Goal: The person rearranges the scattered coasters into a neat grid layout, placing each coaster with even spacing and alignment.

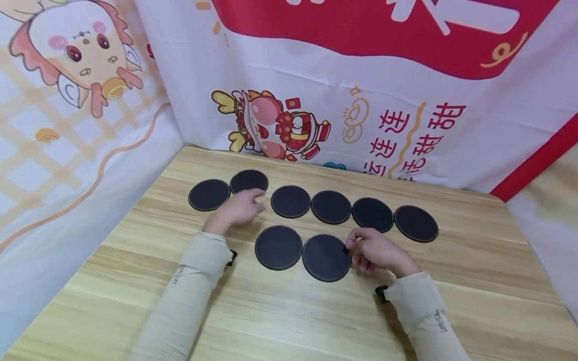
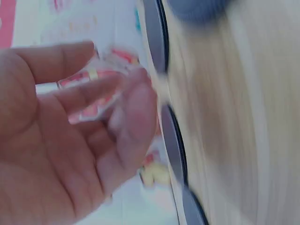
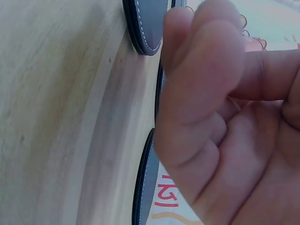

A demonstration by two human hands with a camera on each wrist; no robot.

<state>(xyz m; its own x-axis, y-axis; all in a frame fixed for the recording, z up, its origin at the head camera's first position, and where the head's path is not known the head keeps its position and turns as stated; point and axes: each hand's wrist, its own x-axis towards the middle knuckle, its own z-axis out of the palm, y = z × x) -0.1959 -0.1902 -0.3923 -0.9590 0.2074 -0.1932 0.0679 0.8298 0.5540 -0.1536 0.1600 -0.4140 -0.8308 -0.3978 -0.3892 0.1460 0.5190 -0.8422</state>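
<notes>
Several round black coasters with stitched rims lie flat on the table in the head view. My left hand point(image 1: 241, 206) hovers by the lower edge of a back-left coaster point(image 1: 249, 180), its fingers loosely bent around nothing. A gap separates it from the coaster point(image 1: 291, 201) to its right. Two nearer coasters sit side by side, a left one point(image 1: 278, 247) and a right one point(image 1: 327, 257). My right hand point(image 1: 375, 251) is at the right one's edge, fingers loosely curled. The right wrist view shows that hand point(image 3: 206, 103) with no object visible in it; fingertip contact is hidden.
More coasters continue the back row: a far-left one point(image 1: 209, 194) and, to the right, a middle one point(image 1: 331, 206), another point(image 1: 373, 214) and an end one point(image 1: 416, 223). Printed cloth point(image 1: 293, 65) hangs behind the wood-grain table point(image 1: 271, 316) and along its left side.
</notes>
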